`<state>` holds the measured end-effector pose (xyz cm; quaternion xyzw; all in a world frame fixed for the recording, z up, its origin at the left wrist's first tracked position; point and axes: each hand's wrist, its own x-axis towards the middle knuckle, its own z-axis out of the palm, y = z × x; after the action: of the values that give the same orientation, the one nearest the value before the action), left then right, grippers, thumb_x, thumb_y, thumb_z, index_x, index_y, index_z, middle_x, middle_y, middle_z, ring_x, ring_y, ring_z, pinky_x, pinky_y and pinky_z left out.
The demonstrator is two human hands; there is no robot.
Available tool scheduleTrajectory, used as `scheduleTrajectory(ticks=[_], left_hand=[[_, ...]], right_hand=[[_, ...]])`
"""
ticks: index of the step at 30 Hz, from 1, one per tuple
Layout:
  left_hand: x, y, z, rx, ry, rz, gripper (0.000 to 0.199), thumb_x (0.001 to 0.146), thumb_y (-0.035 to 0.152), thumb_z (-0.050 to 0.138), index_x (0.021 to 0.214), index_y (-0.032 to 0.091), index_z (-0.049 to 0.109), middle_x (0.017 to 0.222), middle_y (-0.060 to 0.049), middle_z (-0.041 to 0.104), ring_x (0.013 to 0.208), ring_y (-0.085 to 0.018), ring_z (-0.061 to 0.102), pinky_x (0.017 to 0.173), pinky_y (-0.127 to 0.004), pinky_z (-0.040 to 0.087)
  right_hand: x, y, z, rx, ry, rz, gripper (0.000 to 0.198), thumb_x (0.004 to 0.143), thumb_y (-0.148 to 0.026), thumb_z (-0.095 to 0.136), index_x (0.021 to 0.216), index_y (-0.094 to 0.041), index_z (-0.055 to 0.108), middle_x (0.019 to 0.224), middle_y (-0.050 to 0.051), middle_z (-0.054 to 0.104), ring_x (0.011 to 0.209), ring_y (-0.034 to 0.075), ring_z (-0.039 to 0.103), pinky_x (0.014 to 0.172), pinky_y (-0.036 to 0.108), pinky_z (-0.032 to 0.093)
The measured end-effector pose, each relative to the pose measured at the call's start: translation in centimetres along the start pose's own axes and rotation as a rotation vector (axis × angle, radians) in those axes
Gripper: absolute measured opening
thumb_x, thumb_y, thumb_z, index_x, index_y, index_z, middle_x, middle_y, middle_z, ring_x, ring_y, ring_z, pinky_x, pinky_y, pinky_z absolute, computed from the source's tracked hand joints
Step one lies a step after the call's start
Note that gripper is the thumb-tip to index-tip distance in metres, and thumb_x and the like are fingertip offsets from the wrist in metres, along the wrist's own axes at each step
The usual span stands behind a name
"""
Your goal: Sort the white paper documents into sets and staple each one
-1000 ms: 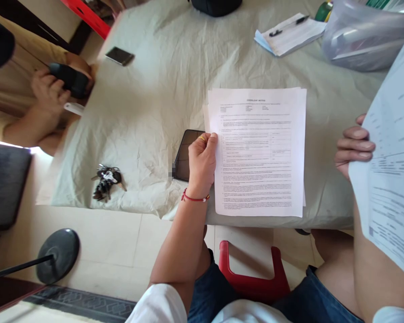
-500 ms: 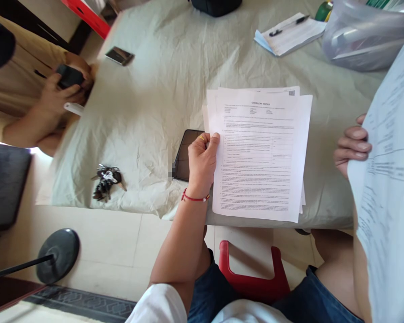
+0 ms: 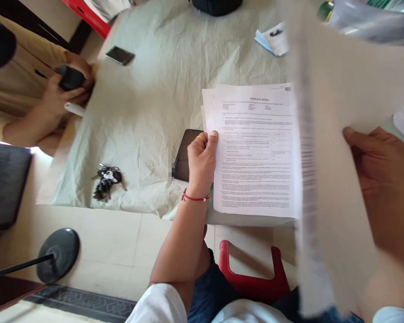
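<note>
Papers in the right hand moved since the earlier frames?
Yes, leftward in view: the papers in the right hand now hide part of the pen, which hasn't moved.

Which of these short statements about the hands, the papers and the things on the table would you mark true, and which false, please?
1. The left hand grips the edge of some printed papers. True.
2. The right hand holds nothing. False: the right hand holds blurred paper.
3. The top page of the printed papers is headed "Overleaf Notes". True.
4. The keys lie on the floor. False: they lie on the tablecloth.
5. A phone lies on the tablecloth, apart from the keys. True.
6. The other person's hand is empty. False: it holds a dark object.
</note>
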<state>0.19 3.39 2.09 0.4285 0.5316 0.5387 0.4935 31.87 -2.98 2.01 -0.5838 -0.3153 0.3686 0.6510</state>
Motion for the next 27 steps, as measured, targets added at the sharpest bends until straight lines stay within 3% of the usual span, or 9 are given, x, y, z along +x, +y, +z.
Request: scheduleTrajectory(ticks=[3,6,15,20,23,27], left_hand=[[0.0,0.0,0.0,0.018,0.018,-0.008,0.057,0.1,0.052,0.089,0.071,0.023,0.049,0.067,0.004,0.049,0.06,-0.01,0.041,0.054,-0.025,0.036],[0.0,0.0,0.0,-0.003,0.014,-0.007,0.058,0.098,0.051,0.091,0.071,0.023,0.048,0.068,0.004,0.051,0.06,-0.01,0.044,0.056,-0.025,0.039],[0.0,-0.2,0.1,-0.061,-0.009,-0.016,0.062,0.09,0.057,0.097,0.072,0.023,0.048,0.068,0.005,0.052,0.06,-0.009,0.047,0.056,-0.025,0.041],[-0.3,0.1,0.2,-0.101,-0.03,-0.003,0.064,0.092,0.057,0.095,0.071,0.023,0.045,0.068,0.005,0.049,0.058,-0.008,0.045,0.055,-0.024,0.04],[-0.4,0.4,0.4,-0.111,-0.017,-0.03,0.063,0.095,0.058,0.093,0.071,0.023,0.046,0.067,0.005,0.049,0.057,-0.008,0.046,0.054,-0.024,0.041],[-0.4,0.4,0.5,-0.126,-0.021,-0.066,0.062,0.096,0.056,0.091,0.069,0.023,0.047,0.064,0.006,0.047,0.054,-0.008,0.043,0.052,-0.024,0.038]], right_hand=[[-0.2,0.3,0.9,-0.072,0.143,0.026,0.036,0.063,-0.026,0.099,0.097,-0.028,0.091,0.113,0.003,0.089,0.11,0.033,0.084,0.123,0.061,0.063],[0.3,1.1,1.0,-0.113,0.2,-0.01,0.033,0.06,-0.026,0.097,0.092,-0.025,0.09,0.105,0.003,0.088,0.101,0.028,0.082,0.117,0.054,0.064],[0.1,1.5,0.2,-0.154,-0.003,0.172,0.039,0.056,-0.028,0.101,0.093,-0.025,0.09,0.105,0.002,0.09,0.087,0.02,0.08,0.084,0.035,0.07],[0.2,1.7,0.0,-0.233,-0.028,0.277,0.044,0.057,-0.033,0.104,0.098,-0.024,0.09,0.102,0.005,0.09,0.078,0.019,0.08,0.067,0.029,0.067],[0.1,1.8,0.3,-0.207,-0.021,0.299,0.043,0.058,-0.031,0.104,0.097,-0.024,0.09,0.102,0.005,0.09,0.079,0.022,0.082,0.069,0.032,0.07],[-0.3,1.5,1.4,-0.124,-0.002,0.289,0.038,0.056,-0.026,0.101,0.092,-0.024,0.09,0.102,0.005,0.09,0.087,0.025,0.084,0.085,0.041,0.074]])
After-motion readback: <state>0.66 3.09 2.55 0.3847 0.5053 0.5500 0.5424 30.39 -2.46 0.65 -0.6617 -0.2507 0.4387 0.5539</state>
